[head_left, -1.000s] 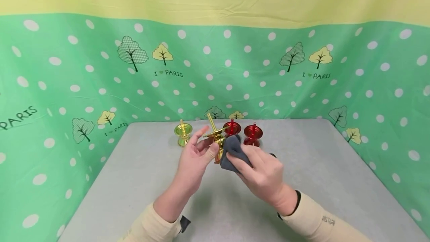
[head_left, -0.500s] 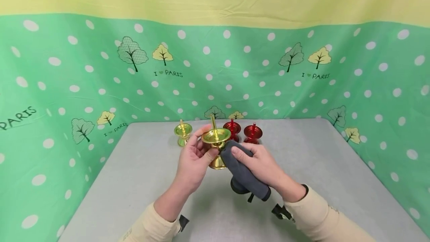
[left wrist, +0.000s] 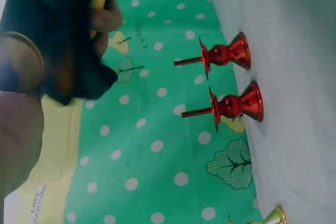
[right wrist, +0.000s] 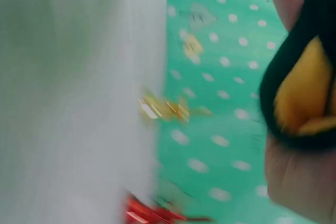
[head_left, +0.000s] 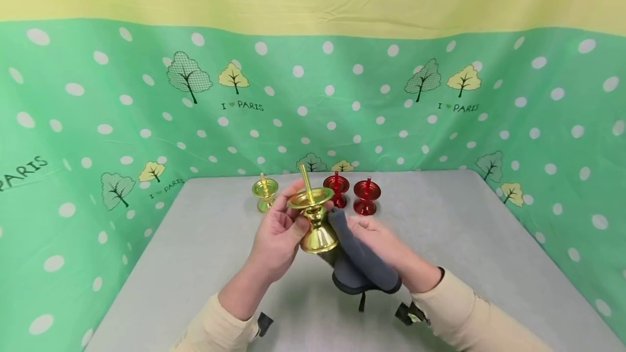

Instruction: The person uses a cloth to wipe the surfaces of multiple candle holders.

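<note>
My left hand (head_left: 276, 238) holds a shiny gold candlestick (head_left: 319, 235) by its waist, raised above the table with its spike tilted slightly left. A dark grey cloth (head_left: 362, 259) hangs from my right hand (head_left: 386, 243), whose fingers grip it close to the candlestick's right side. Whether the cloth touches the metal is hard to tell. Its yellow inner side (right wrist: 304, 87) shows in the right wrist view. In the left wrist view the dark cloth (left wrist: 84, 66) fills the upper left, blurred.
Behind my hands, a second gold candlestick (head_left: 265, 192) stands at the left. Two red candlesticks (head_left: 336, 189) (head_left: 367, 195) stand upright to its right. The grey table (head_left: 205, 265) meets a green dotted curtain (head_left: 313, 96) at the back.
The gold candlestick has turned from a steep side tilt to nearly upright, then leaned slightly left. My right hand has rolled over, and the bunched cloth now hangs lower and more spread out.
</note>
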Tool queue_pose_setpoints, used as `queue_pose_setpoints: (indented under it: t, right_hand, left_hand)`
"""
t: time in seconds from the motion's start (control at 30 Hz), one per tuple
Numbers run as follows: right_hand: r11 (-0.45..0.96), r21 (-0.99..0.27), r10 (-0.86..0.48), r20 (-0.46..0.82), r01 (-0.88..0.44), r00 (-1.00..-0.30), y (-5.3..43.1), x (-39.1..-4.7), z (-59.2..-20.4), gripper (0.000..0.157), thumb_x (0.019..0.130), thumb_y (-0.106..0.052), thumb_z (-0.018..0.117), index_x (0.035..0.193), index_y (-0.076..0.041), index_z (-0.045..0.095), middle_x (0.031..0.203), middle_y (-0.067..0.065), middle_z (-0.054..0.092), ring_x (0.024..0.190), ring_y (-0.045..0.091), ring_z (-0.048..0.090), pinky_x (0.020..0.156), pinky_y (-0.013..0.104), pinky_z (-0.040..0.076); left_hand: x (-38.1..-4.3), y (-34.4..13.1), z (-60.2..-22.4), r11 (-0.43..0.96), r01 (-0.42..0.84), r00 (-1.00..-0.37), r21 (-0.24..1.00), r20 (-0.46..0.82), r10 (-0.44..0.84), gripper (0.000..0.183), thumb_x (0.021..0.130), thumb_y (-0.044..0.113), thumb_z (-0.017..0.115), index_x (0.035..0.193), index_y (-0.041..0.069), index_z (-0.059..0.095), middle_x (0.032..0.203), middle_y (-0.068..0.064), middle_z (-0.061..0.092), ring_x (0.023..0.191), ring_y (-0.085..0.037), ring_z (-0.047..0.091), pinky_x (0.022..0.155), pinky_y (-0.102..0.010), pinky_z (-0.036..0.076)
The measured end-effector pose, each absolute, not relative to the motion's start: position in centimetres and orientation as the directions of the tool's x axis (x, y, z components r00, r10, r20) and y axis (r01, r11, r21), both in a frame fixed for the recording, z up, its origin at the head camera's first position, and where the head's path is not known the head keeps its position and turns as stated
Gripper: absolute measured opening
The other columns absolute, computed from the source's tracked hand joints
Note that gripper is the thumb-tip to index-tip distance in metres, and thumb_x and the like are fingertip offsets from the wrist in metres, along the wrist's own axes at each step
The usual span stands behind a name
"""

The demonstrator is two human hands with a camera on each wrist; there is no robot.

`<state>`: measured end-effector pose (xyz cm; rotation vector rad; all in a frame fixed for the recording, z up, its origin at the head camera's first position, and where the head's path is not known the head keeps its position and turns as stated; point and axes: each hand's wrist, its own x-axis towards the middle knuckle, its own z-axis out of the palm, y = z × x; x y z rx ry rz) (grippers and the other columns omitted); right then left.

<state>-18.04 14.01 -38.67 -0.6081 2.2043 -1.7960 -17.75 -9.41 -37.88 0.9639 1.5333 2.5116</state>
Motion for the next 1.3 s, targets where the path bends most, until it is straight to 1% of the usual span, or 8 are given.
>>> queue_pose_setpoints:
  t: [0.13,0.27,0.4,0.57,0.7,0.83,1.13,1.3]
  right_hand:
    - [0.098,-0.992,-0.548,-0.119,0.077,-0.828,14.8,-18.1,-39.8,0.051,0.115,-0.038,0.047,0.130,0.008,0.063,0.095,-0.009,0.072,0.079,0.002,0.070,0.076,0.019,0.058]
    - [0.128,-0.991,-0.558,-0.111,0.047,-0.823,17.0,-18.0,-40.1,0.040,0.114,-0.038,0.051,0.124,-0.007,0.074,0.100,-0.008,0.075,0.085,0.005,0.066,0.076,0.019,0.055]
    - [0.207,-0.978,-0.514,-0.087,-0.024,-0.854,20.4,-17.6,-39.3,0.041,0.115,-0.035,0.049,0.134,-0.009,0.072,0.109,-0.005,0.076,0.090,0.008,0.068,0.076,0.023,0.057]
    - [0.355,-0.935,-0.328,-0.142,0.017,-0.934,24.3,-17.9,-38.9,0.054,0.113,-0.040,0.051,0.149,-0.001,0.060,0.103,0.003,0.077,0.081,0.014,0.075,0.072,0.031,0.062]
    - [0.415,-0.908,-0.225,-0.163,0.058,-0.961,27.2,-17.9,-39.2,0.060,0.113,-0.043,0.051,0.154,0.001,0.054,0.110,0.006,0.079,0.085,0.015,0.077,0.076,0.032,0.063]
    - [0.429,-0.900,-0.188,-0.168,0.073,-0.968,29.1,-17.7,-39.5,0.062,0.114,-0.045,0.048,0.157,0.001,0.049,0.111,0.006,0.080,0.085,0.017,0.078,0.076,0.034,0.064]
    - [0.444,-0.889,-0.141,-0.189,0.108,-0.972,30.9,-17.9,-40.0,0.066,0.113,-0.048,0.049,0.159,0.000,0.046,0.108,0.002,0.081,0.083,0.020,0.079,0.076,0.036,0.065]
    - [0.446,-0.883,-0.127,-0.227,0.149,-0.966,31.3,-17.7,-40.2,0.068,0.113,-0.049,0.050,0.161,-0.001,0.045,0.111,0.005,0.081,0.084,0.022,0.080,0.076,0.037,0.066]
  left_hand:
    - [-17.6,-9.8,-38.0,-0.444,0.272,-0.824,0.854,0.445,0.350,0.060,0.097,0.026,0.071,0.152,0.018,0.047,0.131,0.002,0.075,0.122,-0.013,0.074,0.101,-0.025,0.060]
    - [-18.6,-11.4,-38.3,-0.142,0.200,-0.961,0.969,0.223,0.166,0.066,0.096,0.007,0.076,0.154,0.018,0.047,0.134,-0.006,0.074,0.118,-0.016,0.074,0.100,-0.028,0.061]
    - [-21.1,-13.8,-39.4,0.077,0.070,-0.997,0.995,0.068,0.028,0.078,0.093,-0.007,0.075,0.159,0.022,0.044,0.149,-0.013,0.065,0.129,-0.028,0.069,0.106,-0.033,0.059]
    - [-23.6,-15.1,-41.7,0.210,0.043,-0.999,0.977,0.041,0.012,0.083,0.092,-0.004,0.079,0.163,0.013,0.038,0.160,-0.016,0.055,0.142,-0.035,0.060,0.113,-0.042,0.055]
    - [-25.5,-14.5,-43.0,0.336,0.058,-0.998,0.940,0.059,0.008,0.085,0.088,-0.001,0.084,0.160,0.006,0.039,0.154,-0.022,0.058,0.135,-0.038,0.064,0.110,-0.046,0.057]
    - [-27.5,-13.1,-43.7,0.440,0.079,-0.996,0.895,0.091,-0.007,0.083,0.085,-0.001,0.087,0.156,0.001,0.043,0.145,-0.027,0.063,0.125,-0.039,0.069,0.105,-0.047,0.060]
    - [-32.5,-9.7,-44.8,0.553,0.071,-0.990,0.830,0.124,-0.060,0.077,0.086,0.001,0.087,0.151,0.002,0.046,0.146,-0.023,0.062,0.138,-0.039,0.062,0.118,-0.050,0.051]
    - [-34.7,-8.3,-45.7,0.565,0.016,-0.986,0.825,0.107,-0.128,0.077,0.084,0.006,0.091,0.147,0.003,0.047,0.142,-0.025,0.063,0.135,-0.041,0.063,0.115,-0.050,0.053]
